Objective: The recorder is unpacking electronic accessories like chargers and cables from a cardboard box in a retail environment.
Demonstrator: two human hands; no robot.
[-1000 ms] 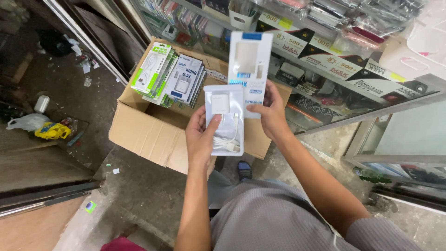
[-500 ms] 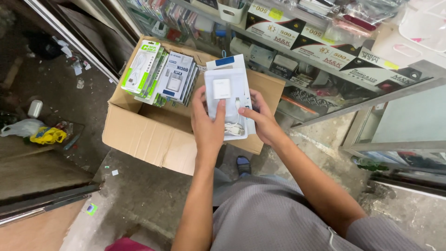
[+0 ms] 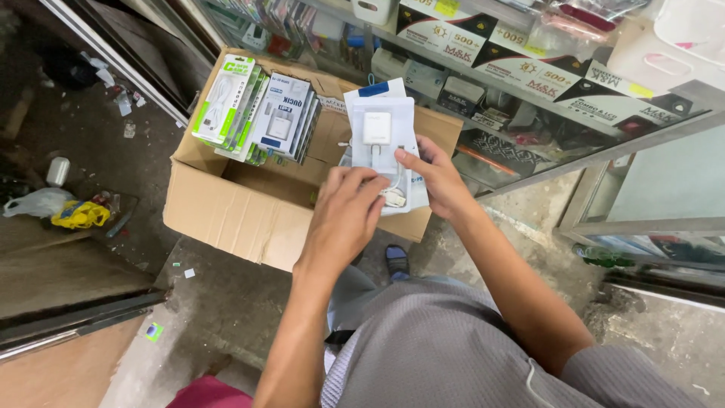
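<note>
While both hands grip a small stack of white charger blister packs (image 3: 385,143) above the open cardboard box (image 3: 249,204), left hand (image 3: 343,215) fingers pinch the lower edge, right hand (image 3: 438,177) fingers clamp the side; the loosely aligned rear pack could slip out.

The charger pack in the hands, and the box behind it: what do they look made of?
Charger pack: apparently a clear glossy plastic blister on white printed card; light glints off it and a white charger and cable show through. Both hands, left and right, grip it. Box: brown corrugated cardboard, matte, with creased walls and raw flap edges.
</note>
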